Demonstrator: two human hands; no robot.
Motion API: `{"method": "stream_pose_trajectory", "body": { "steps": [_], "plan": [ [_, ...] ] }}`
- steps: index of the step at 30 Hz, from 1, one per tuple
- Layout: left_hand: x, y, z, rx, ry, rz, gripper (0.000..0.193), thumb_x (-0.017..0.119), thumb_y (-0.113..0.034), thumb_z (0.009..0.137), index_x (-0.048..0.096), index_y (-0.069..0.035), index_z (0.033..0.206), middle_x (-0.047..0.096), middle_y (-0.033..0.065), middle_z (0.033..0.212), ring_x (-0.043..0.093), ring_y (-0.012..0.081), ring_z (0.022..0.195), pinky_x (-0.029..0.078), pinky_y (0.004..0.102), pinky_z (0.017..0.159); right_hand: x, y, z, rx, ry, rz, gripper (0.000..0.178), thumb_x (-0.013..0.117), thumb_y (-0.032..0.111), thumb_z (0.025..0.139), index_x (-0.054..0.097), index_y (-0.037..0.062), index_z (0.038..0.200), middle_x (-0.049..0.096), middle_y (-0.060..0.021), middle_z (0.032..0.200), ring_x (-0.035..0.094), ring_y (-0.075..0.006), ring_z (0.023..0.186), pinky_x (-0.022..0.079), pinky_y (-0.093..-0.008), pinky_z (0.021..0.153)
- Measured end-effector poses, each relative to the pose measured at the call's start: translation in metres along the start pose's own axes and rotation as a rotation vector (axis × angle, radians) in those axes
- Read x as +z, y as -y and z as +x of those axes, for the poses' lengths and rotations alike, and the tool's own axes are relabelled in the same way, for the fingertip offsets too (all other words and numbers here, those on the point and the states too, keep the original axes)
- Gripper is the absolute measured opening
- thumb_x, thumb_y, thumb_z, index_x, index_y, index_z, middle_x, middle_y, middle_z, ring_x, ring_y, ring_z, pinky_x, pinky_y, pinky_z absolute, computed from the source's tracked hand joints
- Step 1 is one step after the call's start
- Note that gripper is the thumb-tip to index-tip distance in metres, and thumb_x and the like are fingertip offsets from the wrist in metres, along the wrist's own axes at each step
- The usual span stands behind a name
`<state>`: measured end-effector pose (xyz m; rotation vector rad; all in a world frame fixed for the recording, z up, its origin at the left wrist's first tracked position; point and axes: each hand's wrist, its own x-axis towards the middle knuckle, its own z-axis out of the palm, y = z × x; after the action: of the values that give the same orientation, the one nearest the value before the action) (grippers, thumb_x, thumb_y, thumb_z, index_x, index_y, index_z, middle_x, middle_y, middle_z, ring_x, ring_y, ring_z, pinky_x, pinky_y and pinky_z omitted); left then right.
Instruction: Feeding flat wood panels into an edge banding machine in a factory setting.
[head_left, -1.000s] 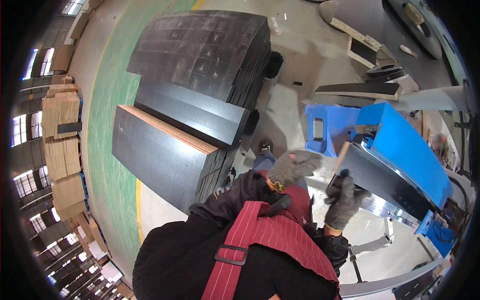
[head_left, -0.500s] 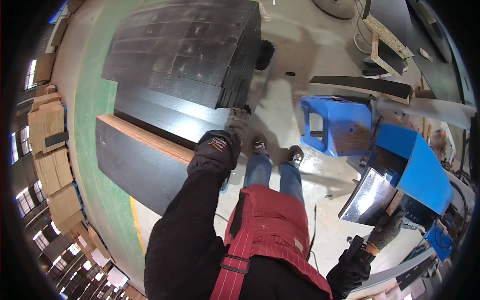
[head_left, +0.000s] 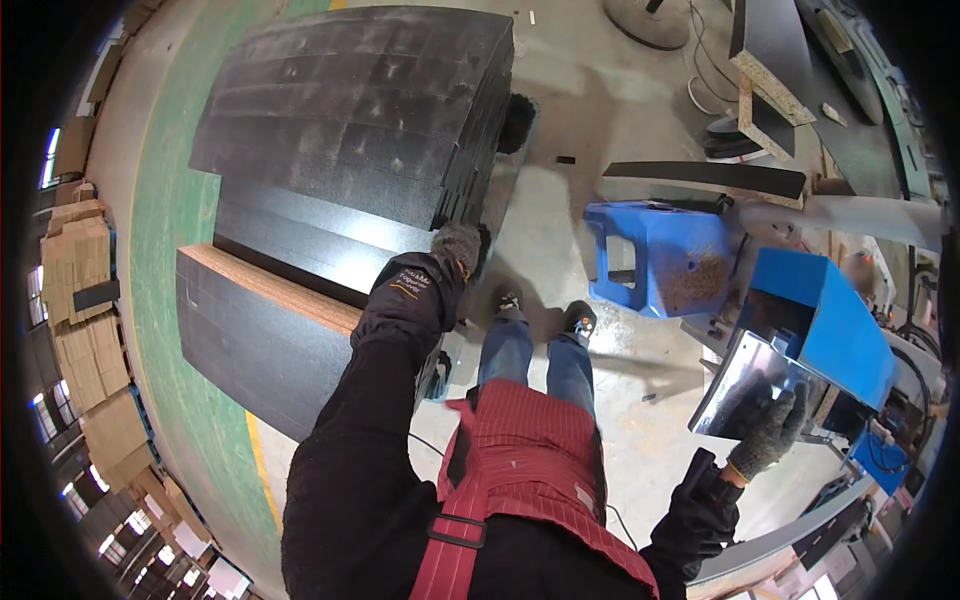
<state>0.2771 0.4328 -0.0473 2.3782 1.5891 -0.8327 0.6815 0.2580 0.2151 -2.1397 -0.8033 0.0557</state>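
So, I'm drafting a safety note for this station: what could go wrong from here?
The gloved left hand is at the edge of the stacked black panels, so it could get pinched if one shifts. The gloved right hand is at the shiny metal plate by the blue machine; it might snag on an edge.

Plate [head_left: 735,378] at 4 o'clock: mirror-gloss metal. Stool [head_left: 688,258] at 3: plastic, dusty. Panel stack [head_left: 340,118] at 11: matt, scuffed.

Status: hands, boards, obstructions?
Left hand at dark boards, grip unclear. Right hand open, over metal plate. Blue stool between boards and blue machine.
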Motion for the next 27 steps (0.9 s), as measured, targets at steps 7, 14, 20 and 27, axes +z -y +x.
{"method": "stream_pose_trajectory", "body": {
  "steps": [7, 14, 20, 27],
  "plan": [
    [0.005, 0.028, -0.007, 0.118, 0.022, -0.057, 0.022, 0.051, -0.019, 0.079, 0.064, -0.008, 0.093, 0.064, 0.0114, 0.094, 0.062, 0.027, 0.088, 0.05, 0.039, 0.069, 0.031, 0.048, -0.046, 0.04, 0.298, 0.393, 0.041, 0.052, 0.011, 0.087, 0.042, 0.0028, 0.126, 0.047, 0.0018, 0.063, 0.044, -0.0058, 0.048, 0.04, -0.019, 0.041],
    [-0.127, 0.075, -0.072, 0.329, 0.325, -0.051, 0.048, 0.073, -0.037, 0.06, 0.062, -0.006, 0.095, 0.06, 0.0144, 0.092, 0.057, 0.0296, 0.089, 0.046, 0.0403, 0.076, 0.187, 0.092, -0.187, -0.087, 1.591, 0.172, 0.078, 0.069, 0.028, 0.068, 0.03, 0.0048, 0.131, 0.052, -0.0174, 0.116, 0.055, -0.0272, 0.099, 0.042, -0.0346, 0.086],
    [-0.157, 0.1, -0.106, 0.379, 0.012, -0.213, 0.046, 0.071, -0.035, 0.06, 0.061, -0.008, 0.096, 0.062, 0.0122, 0.089, 0.061, 0.0289, 0.079, 0.048, 0.0387, 0.07, 0.384, 0.067, -0.363, 0.115, 1.167, 1.264, 0.067, 0.068, 0.032, 0.071, 0.039, 0.0058, 0.126, 0.056, -0.0157, 0.109, 0.059, -0.0247, 0.092, 0.048, -0.0323, 0.078],
    [-0.07, 0.134, -0.199, -0.759, -1.107, -1.436, 0.044, 0.059, -0.038, 0.081, 0.052, -0.005, 0.109, 0.06, 0.0094, 0.096, 0.06, 0.0186, 0.08, 0.051, 0.0309, 0.069, 0.259, 0.231, -0.291, -0.219, 1.217, 0.832, 0.042, 0.066, 0.032, 0.068, 0.058, -0.0025, 0.09, 0.063, -0.0128, 0.078, 0.061, -0.0196, 0.069, 0.049, -0.0309, 0.064]
  ]
}}
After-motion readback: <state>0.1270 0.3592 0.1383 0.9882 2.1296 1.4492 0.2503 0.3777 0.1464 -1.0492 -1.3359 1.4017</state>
